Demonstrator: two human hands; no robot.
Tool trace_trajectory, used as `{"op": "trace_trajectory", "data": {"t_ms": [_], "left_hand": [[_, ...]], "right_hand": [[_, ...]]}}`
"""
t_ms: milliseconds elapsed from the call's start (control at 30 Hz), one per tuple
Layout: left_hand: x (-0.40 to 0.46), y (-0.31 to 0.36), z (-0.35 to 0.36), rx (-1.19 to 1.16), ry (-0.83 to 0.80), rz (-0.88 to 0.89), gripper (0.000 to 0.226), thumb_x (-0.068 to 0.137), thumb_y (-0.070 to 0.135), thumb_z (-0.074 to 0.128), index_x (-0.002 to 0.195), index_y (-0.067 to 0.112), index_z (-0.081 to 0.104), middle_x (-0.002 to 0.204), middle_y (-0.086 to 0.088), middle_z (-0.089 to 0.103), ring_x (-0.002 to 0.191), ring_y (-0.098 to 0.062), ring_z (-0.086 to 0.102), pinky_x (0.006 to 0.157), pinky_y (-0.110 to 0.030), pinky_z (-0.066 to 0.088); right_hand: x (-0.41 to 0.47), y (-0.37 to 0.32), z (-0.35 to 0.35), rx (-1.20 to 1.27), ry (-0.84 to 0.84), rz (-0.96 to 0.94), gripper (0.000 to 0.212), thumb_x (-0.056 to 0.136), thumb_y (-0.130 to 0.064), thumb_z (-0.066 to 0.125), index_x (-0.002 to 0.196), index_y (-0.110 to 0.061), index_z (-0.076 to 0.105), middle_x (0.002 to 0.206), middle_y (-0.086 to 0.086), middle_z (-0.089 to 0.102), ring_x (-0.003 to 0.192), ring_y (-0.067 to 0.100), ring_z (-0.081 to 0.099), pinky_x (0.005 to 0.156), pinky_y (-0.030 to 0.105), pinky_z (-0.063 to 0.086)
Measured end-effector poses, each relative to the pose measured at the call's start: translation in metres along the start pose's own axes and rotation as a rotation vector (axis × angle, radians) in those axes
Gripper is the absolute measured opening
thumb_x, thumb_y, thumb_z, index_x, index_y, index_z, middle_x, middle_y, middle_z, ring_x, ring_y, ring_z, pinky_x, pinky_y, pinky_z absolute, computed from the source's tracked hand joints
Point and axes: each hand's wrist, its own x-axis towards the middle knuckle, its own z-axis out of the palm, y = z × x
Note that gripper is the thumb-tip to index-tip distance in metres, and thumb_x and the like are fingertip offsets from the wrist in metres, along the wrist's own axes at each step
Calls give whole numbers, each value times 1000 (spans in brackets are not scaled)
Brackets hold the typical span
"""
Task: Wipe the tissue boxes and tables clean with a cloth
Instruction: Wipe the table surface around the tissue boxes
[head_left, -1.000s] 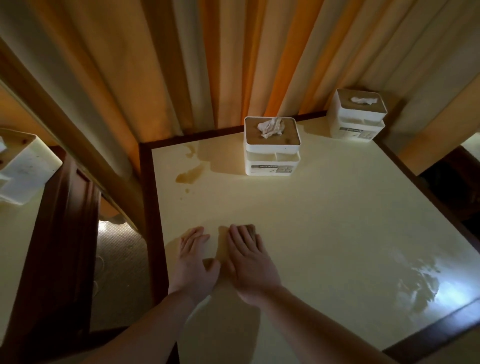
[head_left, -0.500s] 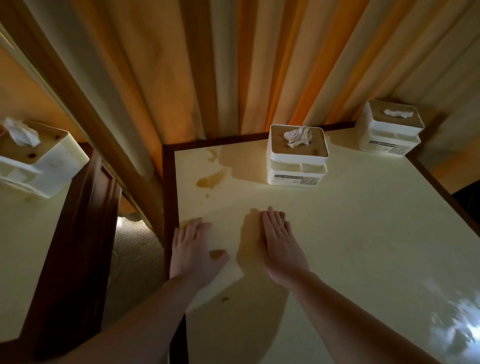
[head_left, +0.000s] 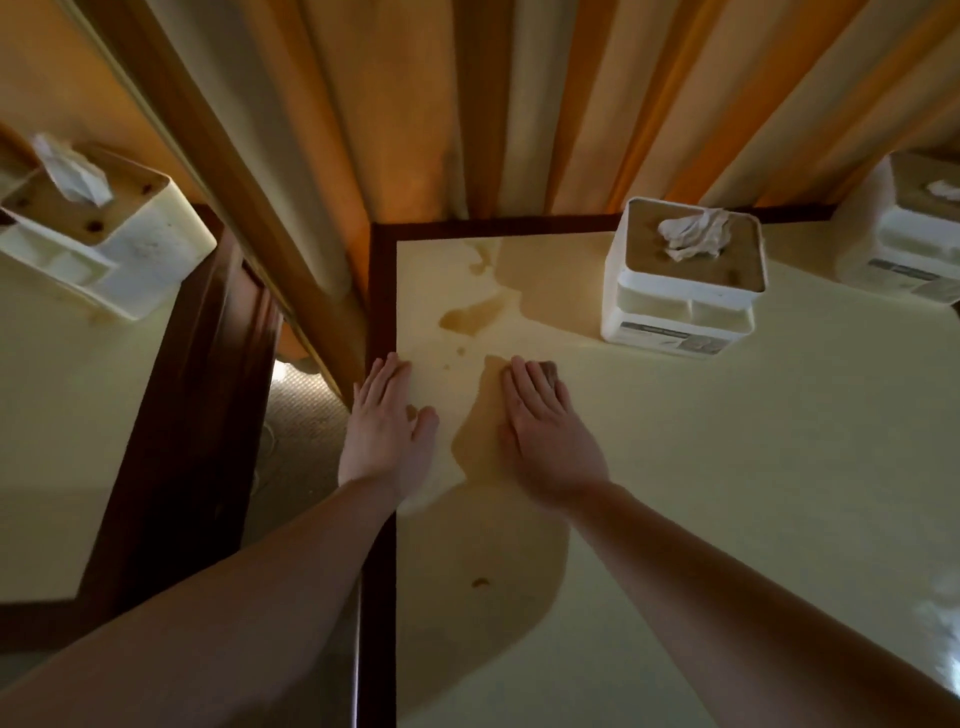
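My left hand lies flat, fingers straight, at the left edge of the cream table. A pale cloth, nearly the table's colour, shows under its heel and overlaps the dark wooden border. My right hand presses flat on the table a little to the right, with something dark just under its fingertips. A white tissue box with a brown lid stands beyond the right hand. A second box stands at the far right corner. Brown liquid stains lie ahead of my hands.
A third tissue box stands on a neighbouring table to the left, across a narrow gap of carpet floor. Orange and cream curtains hang along the back edge. A small brown spot lies near my right forearm.
My hands, side by side and touching a second ago, have spread apart. The left one slid to the table's left edge and the right one moved slightly forward. The view swung left.
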Motion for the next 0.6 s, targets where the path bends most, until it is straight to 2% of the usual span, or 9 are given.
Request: {"op": "trace_trajectory", "data": {"t_ms": [100, 200, 267, 367, 433, 500, 533, 600], "left_hand": [[1, -4, -4, -140, 39, -22, 54, 103, 19, 46, 157, 18, 41, 168, 5, 27, 156, -9, 14, 128, -46, 17], [-3, -13, -18, -292, -27, -65, 56, 104, 18, 48, 158, 28, 39, 167, 10, 27, 155, -7, 17, 129, -43, 17], [-13, -22, -29, -440, -87, -135, 56, 106, 27, 49, 160, 36, 34, 168, 12, 26, 154, -8, 21, 127, -41, 20], [-47, -35, -42, -708, -47, -310, 52, 105, 49, 49, 156, 43, 38, 159, 14, 42, 142, -6, 42, 123, -43, 29], [-76, -43, -47, -774, -82, -436, 56, 104, 62, 41, 156, 43, 37, 158, 13, 41, 143, -8, 39, 120, -42, 23], [-101, -56, -47, -824, -157, -563, 71, 95, 77, 34, 155, 40, 41, 159, 10, 41, 149, -15, 32, 119, -45, 20], [-110, -65, -43, -860, -182, -600, 74, 93, 79, 33, 154, 39, 43, 160, 10, 41, 149, -17, 33, 121, -47, 20], [-122, -79, -37, -943, -215, -631, 62, 97, 74, 34, 145, 40, 51, 158, 10, 44, 147, -17, 38, 123, -49, 26]], "right_hand": [[-21, -9, 5, 0, -7, 3, 65, 111, -43, 15, 167, -19, -6, 172, -4, -20, 157, 12, -28, 130, 34, -13], [-29, -13, 6, 17, -23, 41, 64, 112, -44, 16, 166, -21, -10, 169, -7, -25, 148, 8, -41, 128, 32, -16], [-32, -14, 9, 29, -36, 61, 68, 108, -49, 10, 167, -20, -9, 169, -6, -26, 150, 11, -40, 131, 36, -12], [-52, -17, 17, 39, -49, 88, 79, 100, -61, -1, 167, -20, -8, 170, -4, -25, 155, 15, -33, 132, 42, -6], [-86, -28, 27, 27, -55, 73, 80, 101, -67, -5, 166, -20, -13, 170, -3, -29, 154, 13, -36, 131, 40, -9], [-131, -50, 41, -23, -96, 77, 77, 105, -64, 1, 165, -19, -15, 171, -2, -28, 154, 13, -36, 129, 37, -13], [-150, -66, 49, -50, -93, 74, 76, 108, -62, 8, 166, -17, -10, 173, -1, -22, 157, 14, -30, 128, 38, -11], [-161, -94, 63, -46, -63, 45, 75, 110, -61, 17, 167, -15, 2, 175, 1, -9, 161, 18, -19, 128, 42, -3]]}}
